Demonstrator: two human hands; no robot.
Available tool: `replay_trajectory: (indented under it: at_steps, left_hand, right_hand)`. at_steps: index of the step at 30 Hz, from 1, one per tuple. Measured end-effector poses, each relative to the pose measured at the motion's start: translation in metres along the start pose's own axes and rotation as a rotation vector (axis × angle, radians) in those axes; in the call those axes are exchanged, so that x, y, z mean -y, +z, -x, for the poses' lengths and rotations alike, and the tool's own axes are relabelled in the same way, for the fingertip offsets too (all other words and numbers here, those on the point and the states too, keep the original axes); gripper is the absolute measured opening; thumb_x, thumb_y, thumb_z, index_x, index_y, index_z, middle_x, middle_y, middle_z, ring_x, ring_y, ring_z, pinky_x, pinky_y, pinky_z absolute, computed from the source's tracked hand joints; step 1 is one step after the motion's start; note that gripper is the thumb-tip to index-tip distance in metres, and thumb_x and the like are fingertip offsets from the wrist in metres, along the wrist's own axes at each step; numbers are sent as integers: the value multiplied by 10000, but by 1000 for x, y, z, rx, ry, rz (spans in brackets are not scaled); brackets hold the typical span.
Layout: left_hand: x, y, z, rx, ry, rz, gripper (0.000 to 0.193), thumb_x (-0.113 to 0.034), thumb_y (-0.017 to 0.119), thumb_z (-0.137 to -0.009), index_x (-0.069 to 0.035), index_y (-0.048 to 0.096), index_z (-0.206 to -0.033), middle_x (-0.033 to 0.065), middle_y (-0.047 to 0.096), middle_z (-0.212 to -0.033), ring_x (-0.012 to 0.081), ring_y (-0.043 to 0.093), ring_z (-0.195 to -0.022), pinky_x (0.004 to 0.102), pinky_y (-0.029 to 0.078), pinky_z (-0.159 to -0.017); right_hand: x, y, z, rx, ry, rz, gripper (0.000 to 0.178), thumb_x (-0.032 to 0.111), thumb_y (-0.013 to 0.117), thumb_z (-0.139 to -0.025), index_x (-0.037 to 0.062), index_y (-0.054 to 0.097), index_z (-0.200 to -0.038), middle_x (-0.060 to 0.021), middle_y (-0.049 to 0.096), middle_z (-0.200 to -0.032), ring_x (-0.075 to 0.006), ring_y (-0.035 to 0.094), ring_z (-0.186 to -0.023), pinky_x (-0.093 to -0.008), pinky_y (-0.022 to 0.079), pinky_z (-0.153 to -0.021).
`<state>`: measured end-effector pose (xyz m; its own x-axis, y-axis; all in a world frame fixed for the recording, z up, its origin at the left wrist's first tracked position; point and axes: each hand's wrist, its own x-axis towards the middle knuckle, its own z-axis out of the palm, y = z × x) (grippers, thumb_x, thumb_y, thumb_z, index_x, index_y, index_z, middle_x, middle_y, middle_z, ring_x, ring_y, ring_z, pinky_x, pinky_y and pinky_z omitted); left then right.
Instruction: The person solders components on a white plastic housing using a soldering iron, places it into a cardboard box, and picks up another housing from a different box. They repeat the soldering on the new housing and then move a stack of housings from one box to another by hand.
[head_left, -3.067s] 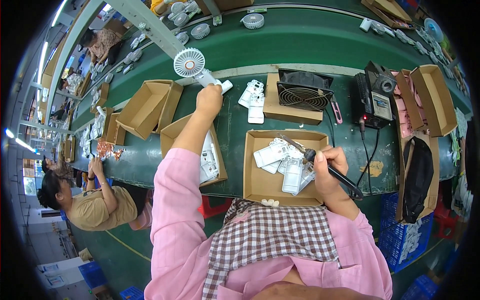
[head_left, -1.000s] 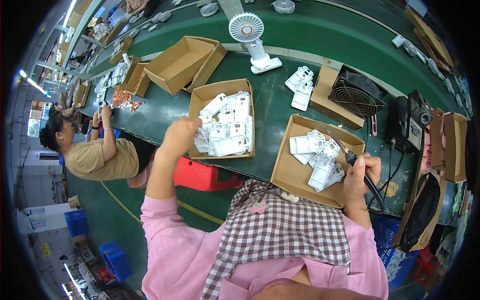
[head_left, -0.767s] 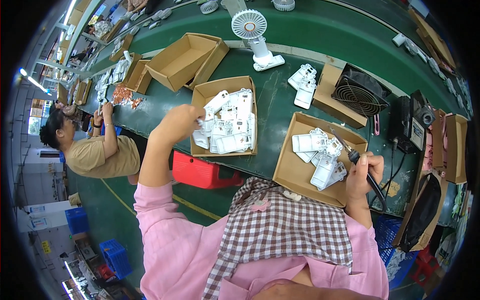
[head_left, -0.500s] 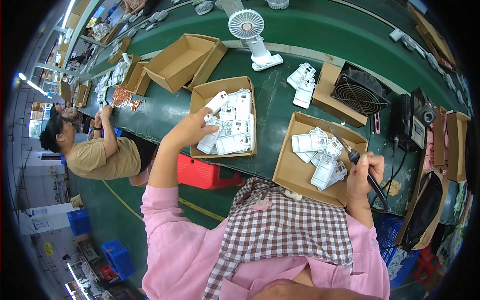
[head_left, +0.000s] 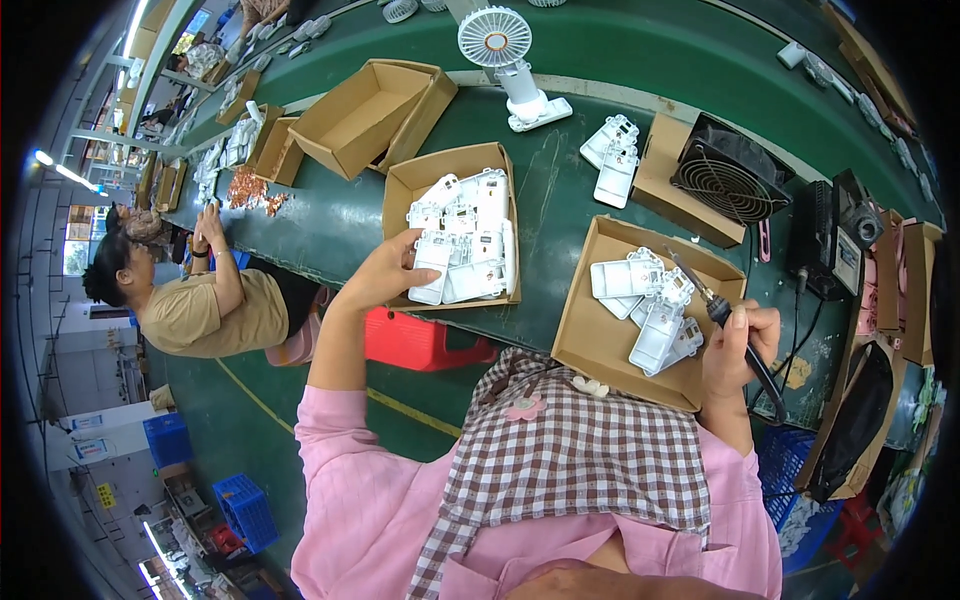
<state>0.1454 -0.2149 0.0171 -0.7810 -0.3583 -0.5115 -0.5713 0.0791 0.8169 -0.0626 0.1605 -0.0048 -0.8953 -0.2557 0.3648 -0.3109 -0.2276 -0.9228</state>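
Note:
My left hand (head_left: pixel 385 272) is at the near-left side of a cardboard box (head_left: pixel 512 210) filled with white plastic casings. Its thumb and fingers close on the edge of one white plastic casing (head_left: pixel 431 262). In my right hand (head_left: pixel 740 350) is a soldering iron (head_left: pixel 719 310), its metal tip pointing up and to the left. That tip is above the right side of a second cardboard box (head_left: pixel 572 325). Several white casings (head_left: pixel 655 335) lie overlapping in this box, under and left of the tip.
A white handheld fan (head_left: pixel 495 40) stands at the back. Loose casings (head_left: pixel 613 165) lie beside a black fan with a round grille (head_left: pixel 735 185). A black soldering station (head_left: pixel 825 240) is at right, its cord nearby. Nested cardboard boxes (head_left: pixel 365 115) sit back left. A co-worker (head_left: pixel 215 310) works at left.
My left hand has shifted from the upper casing to one lower in the box and closed on it. The right hand still holds the soldering iron. The view has shifted slightly.

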Motion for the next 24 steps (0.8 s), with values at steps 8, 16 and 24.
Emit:
replay_trajectory:
  at_steps: [8, 16, 24]
  left_hand:
    - [-14, -3, -15, 112, 7, -360, 663, -116, 764, -723, -103, 449, -1305, 63, 576, -980, 160, 514, -818, 285, 433, -769]
    - [-31, 14, -5, 6, 48, -508, 495, -132, 735, -760, -102, 423, -1144, 123, 588, -862, 223, 567, -833, 326, 446, -765]
    - [-62, 2, 3, -166, 197, -704, 485, -77, 661, -799, -16, 425, -1219, 231, 603, -997, 393, 574, -979, 404, 451, -832]
  right_hand:
    - [0, 0, -1, 2, -12, -2, 159, 86, 547, -887, 57, 426, -789, -20, 462, -609, -61, 388, -506, -201, 314, -481]
    - [-2, -2, -1, -10, -14, -9, 157, 84, 542, -888, 56, 425, -787, -25, 466, -608, -63, 387, -501, -201, 308, -476]
    - [-1, -2, -2, -6, 2, -4, 156, 85, 536, -887, 58, 423, -783, -24, 463, -600, -63, 381, -496, -204, 305, -478]
